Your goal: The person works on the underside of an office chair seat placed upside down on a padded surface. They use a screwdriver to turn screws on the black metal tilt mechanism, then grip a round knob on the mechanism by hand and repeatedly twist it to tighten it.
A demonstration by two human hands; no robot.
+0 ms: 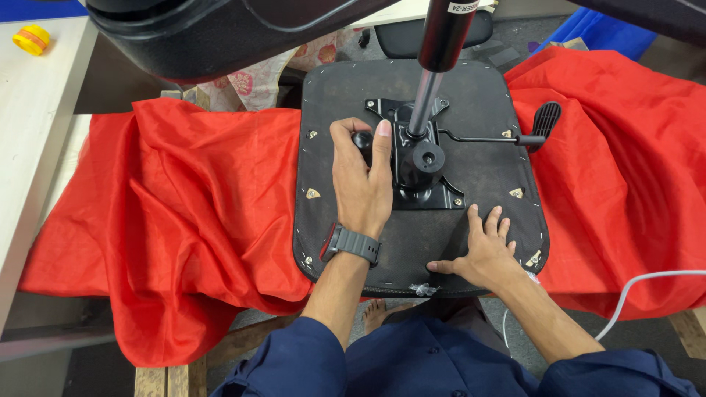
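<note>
The left hand (360, 180) is wrapped around the black knob (362, 139) on the seat bottom (346, 95), middle of the red cloth (184, 198); the right hand (485, 250) lies flat and wide, near; best to press down hard so nothing slips.

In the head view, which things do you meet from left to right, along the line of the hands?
Red cloth → left hand on a black knob → metal mechanism plate → right hand flat on the seat underside → lever paddle.

Furniture assembly workshop: upturned black chair seat (441, 220) with bolted metal tilt mechanism (419, 165) on a red-cloth-draped worktop (184, 191), rough wooden frame (235, 342) beneath.
</note>
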